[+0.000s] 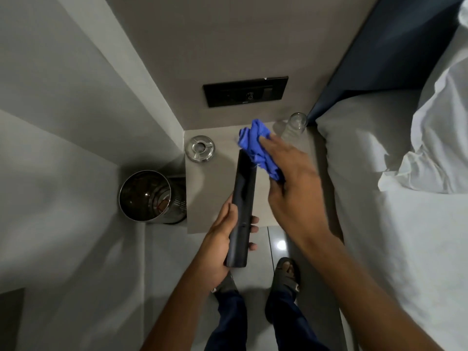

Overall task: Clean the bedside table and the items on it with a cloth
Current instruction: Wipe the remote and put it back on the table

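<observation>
Head view: looking down at a bedside table (276, 209) between wall and bed.
Left hand (222, 239): wrapped around the near end of a black remote control (241, 209), held above the table's near edge.
Right hand (291, 181): fingers closed on a bunched blue cloth (258, 145), pressed to the remote's far end.
Table's far side: glass ashtray (200, 148) left, clear glass bottle (295, 126) right.
Writing: none readable.
</observation>
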Demonstrator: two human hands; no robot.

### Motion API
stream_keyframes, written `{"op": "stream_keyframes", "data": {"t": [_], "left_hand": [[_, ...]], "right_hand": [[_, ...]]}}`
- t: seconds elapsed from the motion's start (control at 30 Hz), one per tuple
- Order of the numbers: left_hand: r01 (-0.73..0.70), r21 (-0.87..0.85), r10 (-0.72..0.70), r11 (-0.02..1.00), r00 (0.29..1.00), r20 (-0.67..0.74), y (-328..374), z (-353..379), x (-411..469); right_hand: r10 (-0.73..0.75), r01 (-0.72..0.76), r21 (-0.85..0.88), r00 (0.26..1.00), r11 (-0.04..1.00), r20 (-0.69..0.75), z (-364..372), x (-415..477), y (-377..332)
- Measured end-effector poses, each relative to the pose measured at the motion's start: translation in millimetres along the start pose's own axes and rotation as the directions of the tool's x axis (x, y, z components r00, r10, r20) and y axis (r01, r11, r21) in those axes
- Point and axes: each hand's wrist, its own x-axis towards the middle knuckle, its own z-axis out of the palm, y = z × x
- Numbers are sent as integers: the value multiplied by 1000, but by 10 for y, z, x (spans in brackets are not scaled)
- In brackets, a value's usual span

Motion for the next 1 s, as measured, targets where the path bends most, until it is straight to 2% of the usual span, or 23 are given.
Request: {"op": "stream_keyframes", "data": {"t": [0.07, 0.13, 0.2, 0.27, 0.33, 0.4, 0.47, 0.53, 0.6, 0.73, 0.9, 1.0], "left_hand": [[-23, -30, 23, 999, 1000, 3, -21, 28, -12], [-55, -148, 57, 987, 998, 10, -30, 63, -28], [-71, -318, 63, 945, 997, -36, -36, 60, -18], [-37, -442, -9, 896, 995, -102, -63, 35, 30], [-76, -462, -18, 884, 980, -196, -86, -60, 110], [-160, -437, 53, 885, 968, -247, -70, -165, 189], [-175, -329, 79, 928, 956, -283, -44, -246, 299], [-88, -57, 60, 995, 925, -374, -92, -296, 478], [44, 211, 57, 976, 891, -451, -184, -302, 699], [204, 484, 65, 851, 874, -481, -402, -180, 1091], [328, 691, 204, 644, 797, -569, -589, -53, 1643], [400, 751, 269, 525, 759, -593, -779, -21, 1942]], "right_hand": [[20, -21, 15, 997, 1000, 80, 115, -61, -48], [30, -44, 89, 987, 995, 158, 224, -261, -91], [96, -131, 154, 971, 979, 219, 315, -509, -133], [206, -256, 159, 938, 953, 278, 377, -721, -135], [293, -353, 139, 897, 925, 330, 401, -873, -83], [302, -371, 144, 884, 917, 358, 383, -963, 10], [324, -399, 132, 865, 907, 383, 340, -1006, 158], [403, -474, 102, 827, 874, 393, 299, -1021, 334], [480, -543, 105, 805, 833, 348, 251, -1008, 505], [582, -628, 234, 778, 742, 237, 51, -903, 730], [593, -641, 305, 768, 705, 242, -187, -768, 925], [618, -669, 376, 741, 641, 264, -236, -762, 1119]]}}
